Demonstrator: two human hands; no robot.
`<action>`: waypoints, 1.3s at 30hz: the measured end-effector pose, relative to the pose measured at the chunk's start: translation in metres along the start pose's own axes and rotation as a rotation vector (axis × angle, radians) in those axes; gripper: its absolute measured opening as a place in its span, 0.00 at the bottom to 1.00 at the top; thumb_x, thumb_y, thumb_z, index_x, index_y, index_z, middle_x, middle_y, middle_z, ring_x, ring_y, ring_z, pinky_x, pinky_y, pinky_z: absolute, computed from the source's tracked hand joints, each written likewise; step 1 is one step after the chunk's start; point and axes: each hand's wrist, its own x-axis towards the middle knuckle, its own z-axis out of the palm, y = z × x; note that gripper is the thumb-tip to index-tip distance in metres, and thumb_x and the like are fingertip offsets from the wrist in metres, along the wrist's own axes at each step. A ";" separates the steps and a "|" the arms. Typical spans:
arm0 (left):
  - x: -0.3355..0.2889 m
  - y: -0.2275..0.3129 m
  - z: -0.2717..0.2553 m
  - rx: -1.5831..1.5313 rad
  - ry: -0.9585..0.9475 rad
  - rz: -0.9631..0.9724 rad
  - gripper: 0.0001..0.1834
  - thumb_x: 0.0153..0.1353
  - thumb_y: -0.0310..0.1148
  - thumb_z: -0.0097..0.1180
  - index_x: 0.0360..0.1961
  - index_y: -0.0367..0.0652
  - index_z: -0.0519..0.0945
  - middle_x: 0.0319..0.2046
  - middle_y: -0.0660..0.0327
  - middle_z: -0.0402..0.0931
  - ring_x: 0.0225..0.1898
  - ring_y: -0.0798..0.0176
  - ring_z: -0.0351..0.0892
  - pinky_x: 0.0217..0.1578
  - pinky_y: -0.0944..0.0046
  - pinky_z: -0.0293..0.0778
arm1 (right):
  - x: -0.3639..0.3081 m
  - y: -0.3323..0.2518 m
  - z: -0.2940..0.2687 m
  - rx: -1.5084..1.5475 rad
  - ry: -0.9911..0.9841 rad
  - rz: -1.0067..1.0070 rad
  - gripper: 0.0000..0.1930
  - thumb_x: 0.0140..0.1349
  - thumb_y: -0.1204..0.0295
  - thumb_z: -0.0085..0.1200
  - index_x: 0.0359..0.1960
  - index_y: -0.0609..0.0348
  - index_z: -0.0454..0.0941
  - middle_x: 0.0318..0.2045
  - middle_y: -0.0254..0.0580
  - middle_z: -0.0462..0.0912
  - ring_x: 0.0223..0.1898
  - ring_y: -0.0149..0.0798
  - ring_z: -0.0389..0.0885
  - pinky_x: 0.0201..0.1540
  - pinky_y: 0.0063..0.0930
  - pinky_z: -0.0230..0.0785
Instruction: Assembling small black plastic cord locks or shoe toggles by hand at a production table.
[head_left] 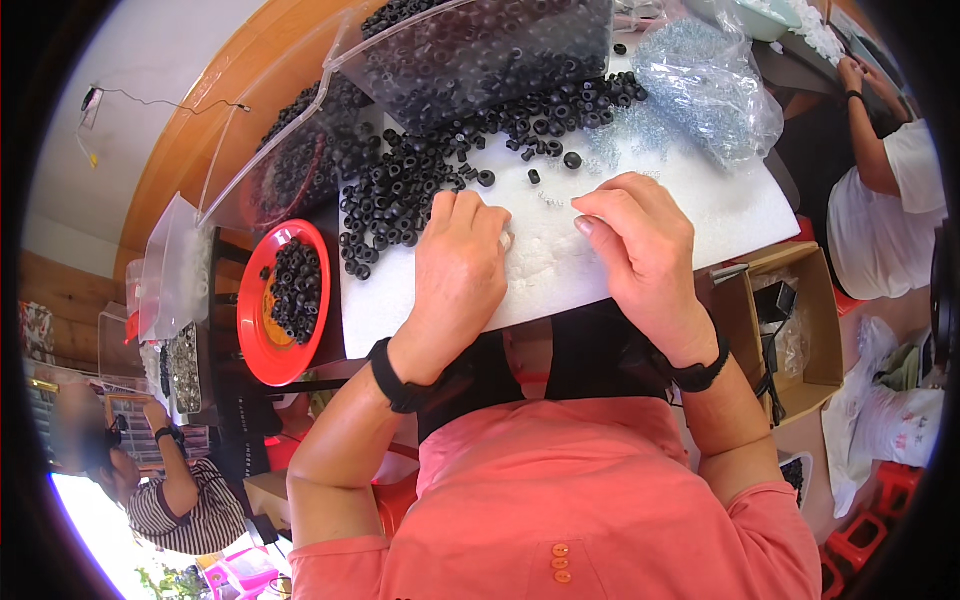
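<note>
My left hand (pixel 462 262) is curled over the white work surface (pixel 560 290), at the right edge of a heap of small black hollow plastic parts (pixel 395 195). Its fingertips are bent together, and what they may hold is hidden. Across from it, my right hand (pixel 645 262) has thumb and forefinger drawn close in a pinch; anything between them is too small to make out. Just left of those fingertips lie a few tiny metal springs (pixel 549 199). Two single black parts (pixel 572 160) sit beyond the hands, apart from the heap.
A clear bin (pixel 480 65) of black parts stands at the back. Behind my right hand lies a clear plastic bag (pixel 710 95) of small springs. A red plate (pixel 247 330) with black parts is at left, a cardboard box (pixel 825 345) at right. Two other people sit nearby.
</note>
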 end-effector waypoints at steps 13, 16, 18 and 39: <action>0.011 0.033 -0.023 -1.379 -0.024 -0.828 0.10 0.59 0.18 0.59 0.44 0.32 0.79 0.34 0.58 0.82 0.30 0.69 0.78 0.24 0.72 0.68 | -0.005 -0.013 0.013 0.653 -0.063 0.194 0.07 0.62 0.84 0.58 0.40 0.64 0.81 0.32 0.40 0.82 0.34 0.32 0.82 0.36 0.23 0.73; 0.017 0.035 -0.024 -1.459 -0.009 -0.822 0.15 0.59 0.18 0.59 0.48 0.31 0.77 0.33 0.57 0.81 0.30 0.68 0.79 0.23 0.71 0.68 | -0.004 -0.013 0.012 0.828 -0.048 0.390 0.06 0.63 0.82 0.59 0.41 0.64 0.81 0.34 0.39 0.83 0.35 0.30 0.82 0.37 0.22 0.73; 0.021 0.036 -0.024 -1.472 -0.021 -0.809 0.16 0.59 0.18 0.59 0.50 0.31 0.76 0.33 0.57 0.81 0.30 0.67 0.79 0.22 0.71 0.68 | -0.002 -0.009 0.008 0.902 -0.105 0.398 0.05 0.64 0.80 0.59 0.41 0.64 0.80 0.34 0.37 0.84 0.37 0.28 0.83 0.39 0.22 0.73; 0.095 0.001 0.037 0.203 -0.133 0.263 0.07 0.48 0.20 0.60 0.30 0.40 0.80 0.31 0.58 0.74 0.41 0.51 0.73 0.38 0.55 0.75 | -0.013 0.015 -0.008 0.771 0.201 0.564 0.05 0.64 0.78 0.60 0.40 0.65 0.80 0.32 0.31 0.82 0.32 0.21 0.75 0.36 0.16 0.68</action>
